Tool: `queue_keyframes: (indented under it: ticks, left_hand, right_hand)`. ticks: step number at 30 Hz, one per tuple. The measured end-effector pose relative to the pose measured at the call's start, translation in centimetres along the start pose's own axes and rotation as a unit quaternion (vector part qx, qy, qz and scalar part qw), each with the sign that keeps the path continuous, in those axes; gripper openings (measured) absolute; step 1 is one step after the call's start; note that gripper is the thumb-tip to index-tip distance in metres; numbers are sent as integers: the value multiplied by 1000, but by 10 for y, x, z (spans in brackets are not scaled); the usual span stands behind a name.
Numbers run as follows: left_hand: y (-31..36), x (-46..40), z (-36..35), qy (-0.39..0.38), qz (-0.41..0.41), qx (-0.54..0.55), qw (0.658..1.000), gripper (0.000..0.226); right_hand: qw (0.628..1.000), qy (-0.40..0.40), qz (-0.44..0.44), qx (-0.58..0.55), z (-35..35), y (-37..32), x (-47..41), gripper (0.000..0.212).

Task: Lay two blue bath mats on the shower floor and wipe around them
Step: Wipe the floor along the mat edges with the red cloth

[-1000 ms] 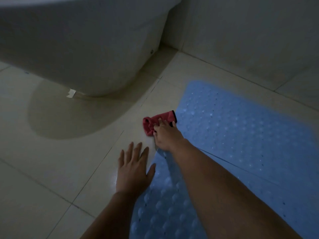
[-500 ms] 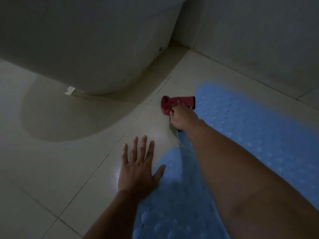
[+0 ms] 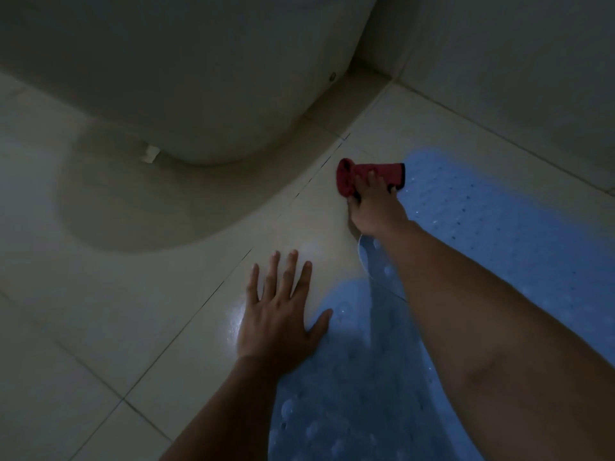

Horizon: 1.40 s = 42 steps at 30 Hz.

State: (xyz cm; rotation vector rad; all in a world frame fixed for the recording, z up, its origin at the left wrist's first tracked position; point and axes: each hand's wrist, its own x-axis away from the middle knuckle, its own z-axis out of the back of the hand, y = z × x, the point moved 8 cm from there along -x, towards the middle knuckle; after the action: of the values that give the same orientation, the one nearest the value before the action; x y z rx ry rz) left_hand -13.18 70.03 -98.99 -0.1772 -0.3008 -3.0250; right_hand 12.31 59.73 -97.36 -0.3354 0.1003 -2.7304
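The right forearm is covering the seam where the far blue mat (image 3: 492, 227) and the near blue mat (image 3: 349, 377) are meeting, so overlap cannot be told. Both mats are running off the frame's right and bottom edges. The right hand (image 3: 374, 207) is hiding part of the red cloth (image 3: 369, 174). The toilet (image 3: 199, 78) is being cropped at the top, and dim light is blurring its details.

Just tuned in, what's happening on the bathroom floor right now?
A person is wiping the floor tiles beside two blue bath mats. The right hand presses a red cloth down at the corner of the far mat, near the toilet base. The left hand lies flat on the tile, thumb touching the near mat.
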Motion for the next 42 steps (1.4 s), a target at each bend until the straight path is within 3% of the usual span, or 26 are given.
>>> queue_keyframes:
  ticks: [6, 9, 12, 15, 19, 22, 25, 30, 36, 42]
  left_hand:
    - [1, 0, 3, -28, 20, 20, 999, 91]
    - [-5, -4, 12, -61, 13, 118, 991, 83]
    - [-34, 2, 43, -36, 65, 244, 967, 70]
    - [-52, 19, 75, -1, 102, 257, 961, 43]
    - [-50, 33, 103, -15, 154, 259, 953, 36]
    - [-36, 32, 130, -12, 182, 283, 942, 38]
    - [6, 35, 183, -26, 170, 324, 930, 37]
    - [63, 55, 288, -84, 156, 318, 931, 47]
    - [121, 99, 477, -130, 133, 319, 929, 49]
    - [210, 108, 681, -212, 45, 400, 891, 69]
  right_hand:
    - [997, 34, 59, -29, -11, -29, 49, 57]
    - [994, 52, 84, -51, -24, -48, 84, 58]
    - [990, 50, 103, -82, -38, -71, 123, 56]
    - [980, 76, 110, -146, -45, -89, 167, 51]
    - [974, -13, 65, -218, -24, -104, 203, 33]
    - [936, -78, 4, -343, 8, -94, 211, 26]
    - [880, -32, -71, -469, 77, -70, 237, 27]
    - [812, 91, -174, -550, 228, -18, 274, 19]
    - [818, 31, -219, -530, 414, -14, 365, 22]
    - [769, -27, -261, -583, 618, -36, 463, 24]
